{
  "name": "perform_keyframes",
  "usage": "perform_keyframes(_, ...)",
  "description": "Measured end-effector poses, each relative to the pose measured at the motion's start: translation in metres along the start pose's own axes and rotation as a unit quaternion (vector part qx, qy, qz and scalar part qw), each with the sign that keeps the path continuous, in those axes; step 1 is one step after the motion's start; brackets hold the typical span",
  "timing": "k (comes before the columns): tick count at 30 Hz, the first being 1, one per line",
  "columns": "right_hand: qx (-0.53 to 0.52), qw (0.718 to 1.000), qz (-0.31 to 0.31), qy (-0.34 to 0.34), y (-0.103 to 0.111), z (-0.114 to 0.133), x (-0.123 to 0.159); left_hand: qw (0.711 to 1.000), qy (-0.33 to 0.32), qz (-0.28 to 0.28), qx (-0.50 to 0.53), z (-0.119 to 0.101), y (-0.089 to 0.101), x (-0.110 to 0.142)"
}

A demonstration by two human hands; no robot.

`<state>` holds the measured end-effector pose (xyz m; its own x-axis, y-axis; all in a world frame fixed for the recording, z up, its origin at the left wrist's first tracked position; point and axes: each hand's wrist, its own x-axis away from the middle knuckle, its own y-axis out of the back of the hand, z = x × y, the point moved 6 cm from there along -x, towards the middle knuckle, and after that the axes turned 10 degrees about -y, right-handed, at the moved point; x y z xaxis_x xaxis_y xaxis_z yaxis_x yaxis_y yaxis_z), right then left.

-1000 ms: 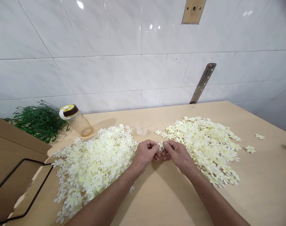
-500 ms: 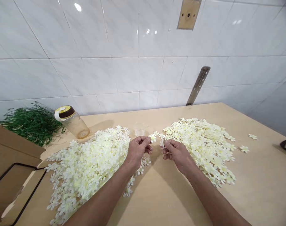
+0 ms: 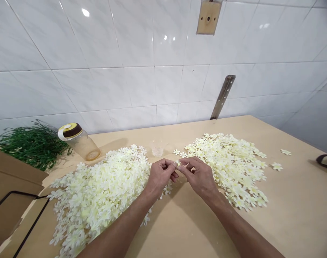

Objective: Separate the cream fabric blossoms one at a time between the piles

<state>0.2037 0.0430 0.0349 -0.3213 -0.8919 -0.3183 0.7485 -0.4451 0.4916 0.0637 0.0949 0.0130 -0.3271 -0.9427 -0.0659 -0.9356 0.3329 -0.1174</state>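
Note:
My left hand (image 3: 161,175) and my right hand (image 3: 200,176) meet over the middle of the table, fingertips nearly touching. Between their thumbs and forefingers a small white artificial flower (image 3: 178,163) is pinched; the fingers cover most of it, so I cannot tell whether there is more than one. A large heap of pale yellow-white fabric flowers (image 3: 109,190) spreads beside and under my left forearm. To the right of my right hand lies a second, flatter pile of the same flowers (image 3: 230,161). Just beyond my fingers stands a small clear plastic cup (image 3: 157,151).
A bottle with a yellow and brown lid (image 3: 84,143) stands at the back left, near green artificial stems (image 3: 31,143). Cardboard (image 3: 15,179) with a black wire frame fills the left edge. A black strap (image 3: 326,161) lies far right. A tiled wall (image 3: 142,86) borders the table (image 3: 292,200).
My hands have come together from a short distance apart, each having held a flower at its fingertips. The view has shifted slightly.

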Motion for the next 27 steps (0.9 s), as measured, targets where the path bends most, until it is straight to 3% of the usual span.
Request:
perform_keyframes(8, -0.018, 1.0, -0.013, 0.014, 0.001, 0.003, 0.001, 0.998, 0.017, 0.013, 0.059, 0.002, -0.002, 0.001)
perform_keyframes(19, -0.078, 0.984, 0.076, -0.141, -0.003, -0.004, 0.0, 0.999, 0.031, -0.005, 0.038, 0.002, -0.001, 0.001)
perform_keyframes(27, -0.211, 0.94, 0.117, -0.241, -0.012, -0.02, -0.001, 0.999, 0.022, -0.014, 0.036, 0.002, 0.002, -0.001)
